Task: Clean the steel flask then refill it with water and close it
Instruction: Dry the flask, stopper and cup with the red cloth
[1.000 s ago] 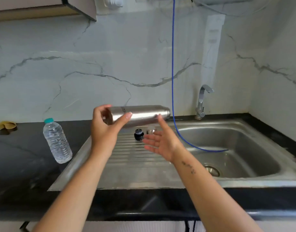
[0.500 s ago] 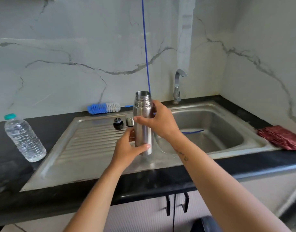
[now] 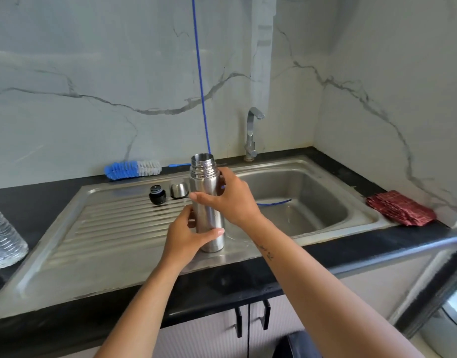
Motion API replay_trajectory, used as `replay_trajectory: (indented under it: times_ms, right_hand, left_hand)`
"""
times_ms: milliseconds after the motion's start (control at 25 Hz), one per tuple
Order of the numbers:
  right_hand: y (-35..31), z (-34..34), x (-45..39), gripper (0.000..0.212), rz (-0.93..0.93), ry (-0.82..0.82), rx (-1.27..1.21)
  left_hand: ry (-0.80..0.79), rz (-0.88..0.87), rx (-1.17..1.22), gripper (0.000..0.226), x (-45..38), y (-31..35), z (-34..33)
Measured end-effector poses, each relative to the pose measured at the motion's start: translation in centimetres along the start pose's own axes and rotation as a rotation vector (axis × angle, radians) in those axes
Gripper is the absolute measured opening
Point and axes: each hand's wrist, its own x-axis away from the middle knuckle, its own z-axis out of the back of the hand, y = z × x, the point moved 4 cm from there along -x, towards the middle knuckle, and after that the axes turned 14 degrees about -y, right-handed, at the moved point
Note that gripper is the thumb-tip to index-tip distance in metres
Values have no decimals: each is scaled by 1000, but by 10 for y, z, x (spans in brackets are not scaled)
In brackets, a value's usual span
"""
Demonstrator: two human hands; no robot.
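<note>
The steel flask stands upright and uncapped on the sink's ribbed drainboard, near the basin's edge. My left hand grips its lower body. My right hand wraps round its upper body from the right. Behind the flask on the drainboard lie its black stopper and steel cup lid. A blue and white bottle brush rests on the counter at the wall.
The basin lies to the right, with a tap behind it and a blue hose hanging into it. A plastic water bottle stands far left. A folded red cloth sits on the counter at right.
The flask went from lying sideways in the air to standing upright on the drainboard. Both hands now hold it, and the view has shifted down and right.
</note>
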Motion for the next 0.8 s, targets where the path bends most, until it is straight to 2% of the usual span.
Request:
replay_trajectory:
  times_ms: [120,200,320,440,520,640,800]
  right_hand:
    - [13,18,4,77,-76,10,-53]
    - [43,56,7,74,-253,170,3]
    - [113,138,29,40,-613,381,361]
    - [179,209,67,44,-960,329,753]
    - [206,243,93,46,-1167,255,893]
    - [227,269,114,42,-1244,212,900]
    - [239,267,118,31,-1151,147,855]
  left_hand:
    - [15,-26,-12,66,-5,1,-4]
    - [27,-32,-16,67,-8,0,-7]
    - [37,-49,-23,65,-13,0,-16]
    - [46,-68,-18,62,-16,-1,-22]
    - [45,-83,-5,61,-20,-2,-24]
    - [44,-92,6,62,-22,-3,-26]
    - [43,-105,8,61,-21,-5,-26]
